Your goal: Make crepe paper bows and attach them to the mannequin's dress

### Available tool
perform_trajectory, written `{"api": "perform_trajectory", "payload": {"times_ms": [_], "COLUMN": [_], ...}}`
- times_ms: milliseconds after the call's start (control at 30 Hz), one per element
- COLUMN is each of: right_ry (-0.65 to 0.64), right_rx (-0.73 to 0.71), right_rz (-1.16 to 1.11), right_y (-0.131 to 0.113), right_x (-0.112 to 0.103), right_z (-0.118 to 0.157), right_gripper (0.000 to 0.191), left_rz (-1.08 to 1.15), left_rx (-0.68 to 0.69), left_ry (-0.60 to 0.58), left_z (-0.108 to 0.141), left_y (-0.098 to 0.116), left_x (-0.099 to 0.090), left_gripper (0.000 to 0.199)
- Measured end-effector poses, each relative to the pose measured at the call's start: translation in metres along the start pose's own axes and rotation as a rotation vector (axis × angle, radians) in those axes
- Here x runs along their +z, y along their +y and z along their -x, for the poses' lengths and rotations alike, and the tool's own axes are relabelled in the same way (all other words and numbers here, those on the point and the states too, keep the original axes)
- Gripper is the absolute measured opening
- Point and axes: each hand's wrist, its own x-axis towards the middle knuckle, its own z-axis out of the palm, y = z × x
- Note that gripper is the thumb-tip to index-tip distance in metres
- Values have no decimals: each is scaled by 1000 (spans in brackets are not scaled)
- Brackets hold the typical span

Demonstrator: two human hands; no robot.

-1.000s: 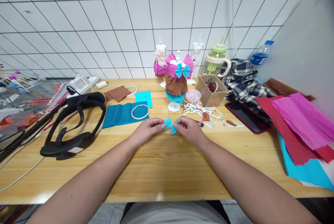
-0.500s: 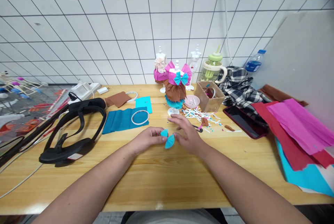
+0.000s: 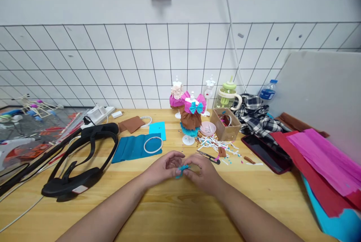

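A small pleated turquoise paper piece (image 3: 182,169) is pinched between the fingertips of my left hand (image 3: 166,167) and my right hand (image 3: 201,172), low over the wooden table. Beyond my hands stands a small white dress form (image 3: 193,116) dressed in pink, brown and turquoise paper, with a turquoise bow on its front. Black snips (image 3: 209,157) lie just past my right hand. A white ring (image 3: 153,145) rests on folded teal paper (image 3: 129,148) to the left.
Two more dress forms stand behind, near a cup (image 3: 228,97). Paper scraps (image 3: 216,143), a cardboard box (image 3: 225,131) and a phone (image 3: 265,153) are right of centre. Coloured paper sheets (image 3: 324,159) lie far right; a black headset (image 3: 81,166) lies left.
The view has tilted upward. My right hand has closed onto the turquoise piece, which was in my left fingers with two fans spread. The snips now show more fully.
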Motion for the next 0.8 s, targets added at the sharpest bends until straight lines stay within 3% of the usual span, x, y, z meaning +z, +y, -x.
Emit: {"api": "perform_trajectory", "payload": {"times_ms": [133, 267, 400, 600, 800], "right_ry": [-37, -35, 27, 24, 161], "right_rx": [66, 81, 227, 539, 700], "right_rz": [115, 82, -172, -796, -956], "right_y": [5, 4, 2, 4, 3], "right_x": [4, 4, 4, 9, 9], "right_z": [0, 0, -2, -4, -5], "right_gripper": [8, 4, 17, 42, 37], "left_rz": [-441, -596, -514, -154, -91], "left_rx": [197, 215, 198, 68, -2], "left_ry": [171, 260, 308, 591, 542], "left_z": [2, 1, -2, -6, -11], "left_y": [10, 12, 10, 9, 4], "left_x": [4, 9, 11, 14, 18], "left_gripper": [35, 18, 20, 32, 34]}}
